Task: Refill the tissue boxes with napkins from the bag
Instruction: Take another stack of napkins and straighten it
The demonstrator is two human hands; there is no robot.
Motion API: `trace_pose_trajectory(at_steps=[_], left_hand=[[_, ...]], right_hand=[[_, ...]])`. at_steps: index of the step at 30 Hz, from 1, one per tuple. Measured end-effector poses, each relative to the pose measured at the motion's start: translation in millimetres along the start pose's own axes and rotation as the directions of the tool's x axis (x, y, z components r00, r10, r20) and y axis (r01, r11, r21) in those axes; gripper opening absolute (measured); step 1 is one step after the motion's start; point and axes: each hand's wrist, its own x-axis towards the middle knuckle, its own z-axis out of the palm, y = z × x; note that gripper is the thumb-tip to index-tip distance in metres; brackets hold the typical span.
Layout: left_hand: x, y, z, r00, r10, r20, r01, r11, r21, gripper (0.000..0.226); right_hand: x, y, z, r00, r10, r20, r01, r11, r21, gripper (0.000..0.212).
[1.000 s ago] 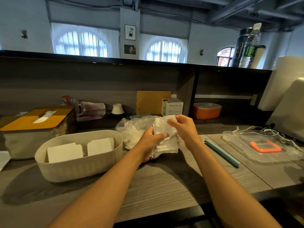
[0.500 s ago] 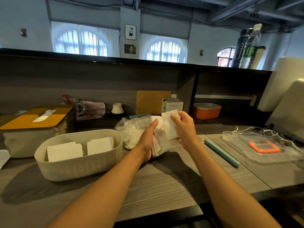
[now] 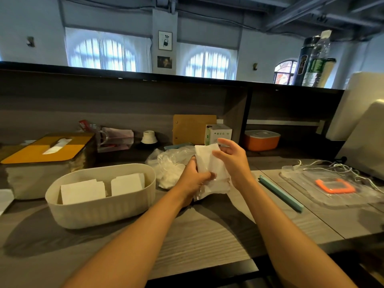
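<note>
The napkins (image 3: 209, 163) are plain white, and the plastic bag (image 3: 170, 163) beside them is clear and milky; the oval tissue box (image 3: 99, 210) is cream with fine vertical ribbing and holds white stacks. The closed box (image 3: 44, 161) has a mustard-yellow lid over a pale ribbed body, with a white tissue in its slot. The counter (image 3: 199, 235) is grey wood grain, the stick (image 3: 280, 193) teal, the far container (image 3: 261, 140) orange with a white lid, the clear tray (image 3: 332, 190) carrying an orange ring.
</note>
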Motion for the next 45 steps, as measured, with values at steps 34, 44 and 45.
trace_pose_trajectory(at_steps=[34,44,45], left_hand=[[1,14,-5,0.939,-0.229,-0.255,-0.001,0.742,-0.671,0.05],[-6,18,2,0.935,-0.072,-0.346,-0.154,0.799,-0.581,0.049],[-6,18,3,0.942,-0.066,-0.329,-0.148,0.798,-0.584,0.048]], right_hand=[[-4,-9,-15,0.907,0.312,-0.283,-0.09,0.8,0.594,0.026],[-27,-3,39,0.92,0.392,0.007,-0.334,0.773,0.54,0.031],[-27,-1,38,0.914,0.403,0.045,-0.361,0.758,0.543,0.036]])
